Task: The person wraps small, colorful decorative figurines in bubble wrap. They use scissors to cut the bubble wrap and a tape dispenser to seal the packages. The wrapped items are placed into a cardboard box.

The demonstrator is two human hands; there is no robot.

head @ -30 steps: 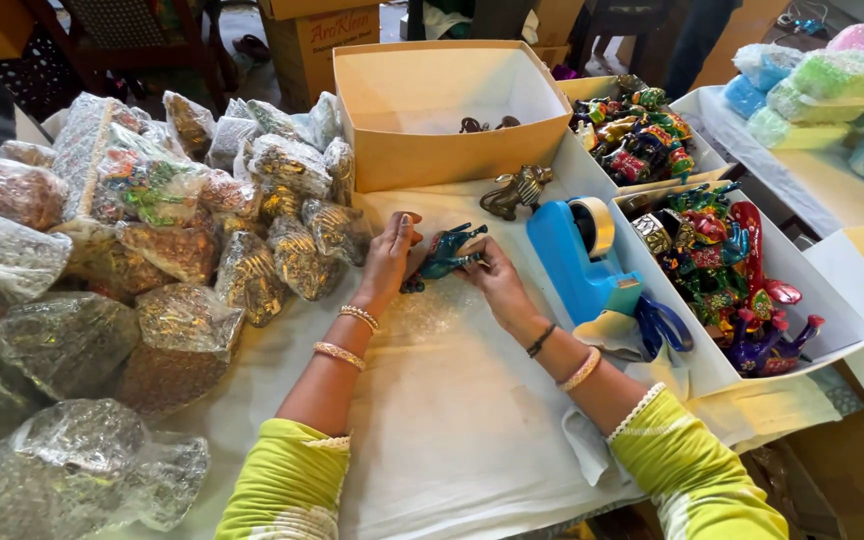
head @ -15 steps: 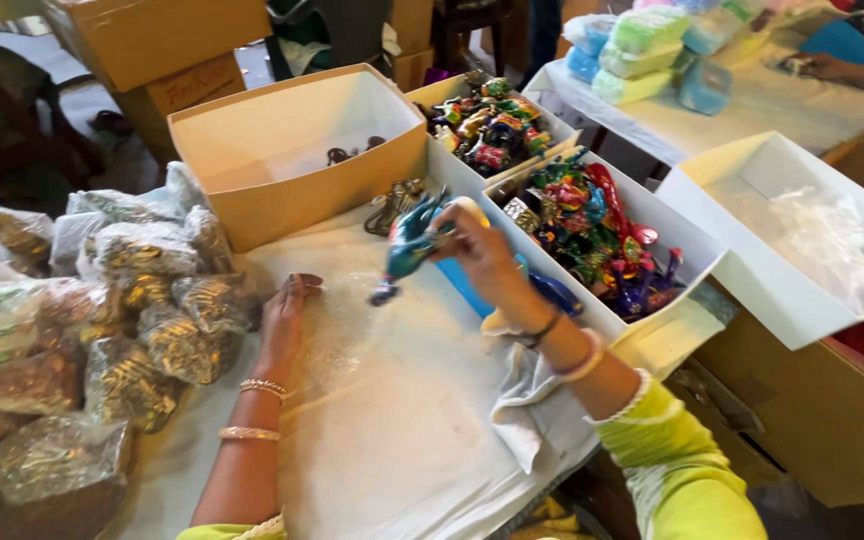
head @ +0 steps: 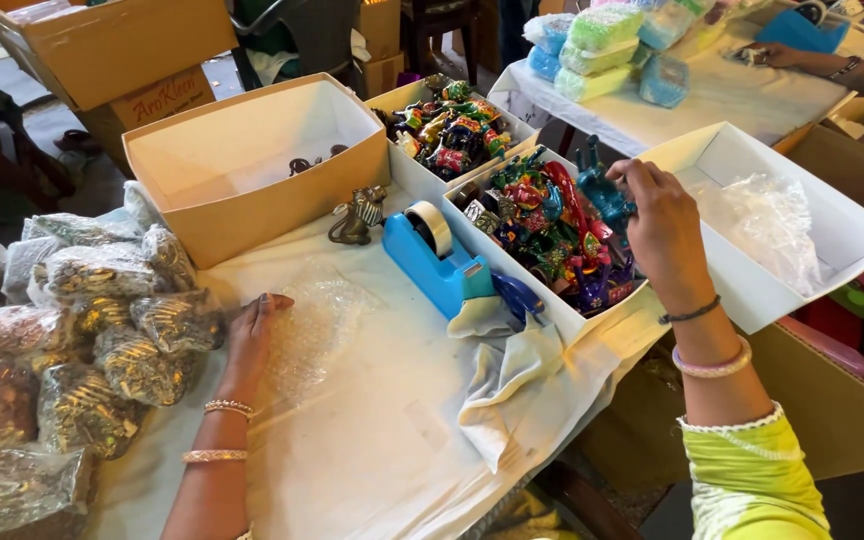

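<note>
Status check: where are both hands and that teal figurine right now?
Left hand flat on bubble wrap, holding nothing. Right hand shut on teal figurine, held above the box of painted figurines. Tape dispenser between the hands.

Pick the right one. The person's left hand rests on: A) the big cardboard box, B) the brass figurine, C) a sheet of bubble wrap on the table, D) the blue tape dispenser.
C: the left hand lies flat on the bubble wrap, apart from the tape dispenser.

Bubble-wrapped pkgs (head: 102, 350) left; tan carton (head: 242, 160) behind
</note>
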